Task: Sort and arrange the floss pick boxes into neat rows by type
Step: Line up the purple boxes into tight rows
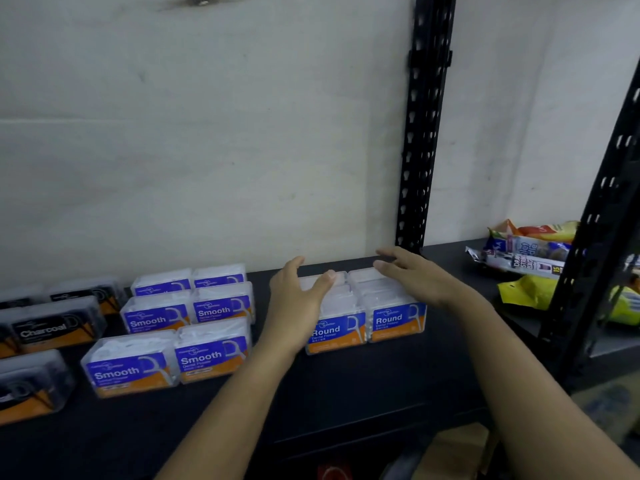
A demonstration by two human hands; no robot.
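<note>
Hands, left [300,299] and right [412,277], both released, flank the Round boxes [367,313]; uneven squeeze could skew the rows or topple the back ones.

"Smooth" in white on blue-and-orange label of front-left clear plastic floss pick box [130,367]; same word on clear box beside it [212,351] and on two clear boxes in row behind [156,315] [223,304]. Smaller line beneath, blurred.
"Charcoal" in white on black-and-orange label of dark clear box [52,327].
"Round" on blue-and-orange labels of two clear boxes [337,332] [398,318].
"15" on white-and-blue packet [530,263] on shelf at right; other print unreadable.
</note>
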